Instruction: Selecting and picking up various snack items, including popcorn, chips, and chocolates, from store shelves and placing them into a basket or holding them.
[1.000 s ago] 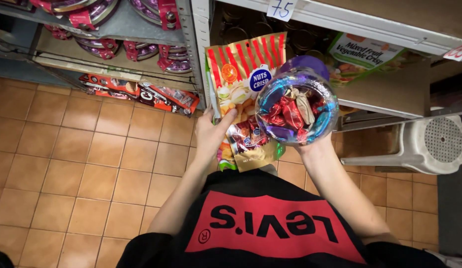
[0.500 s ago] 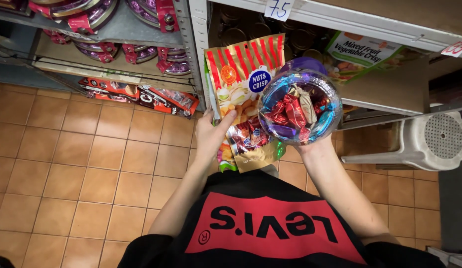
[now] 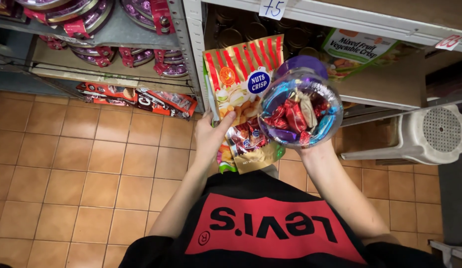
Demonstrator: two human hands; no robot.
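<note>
My left hand [image 3: 209,135] grips a gold snack bag [image 3: 238,84] with red stripes, thumb across its front, held upright before the shelves. A second shiny packet [image 3: 248,144] with red sweets pictured hangs below it in the same hand. My right hand [image 3: 310,147] holds up from underneath a clear plastic jar [image 3: 300,108] with a purple lid, filled with red, blue and beige wrapped sweets. The jar overlaps the bag's right edge, and most of my right hand is hidden beneath it.
Metal shelving [image 3: 189,44] stands ahead with round purple tins [image 3: 92,12] at left and a green snack bag [image 3: 357,49] at right. Red packets [image 3: 141,97] lie on the lowest shelf. A white plastic stool [image 3: 424,136] lies tipped at right on the orange tile floor [image 3: 82,164].
The jar has tilted slightly and shifted a little left and down. The bag and my left hand stay about where they were; the view has drifted slightly.
</note>
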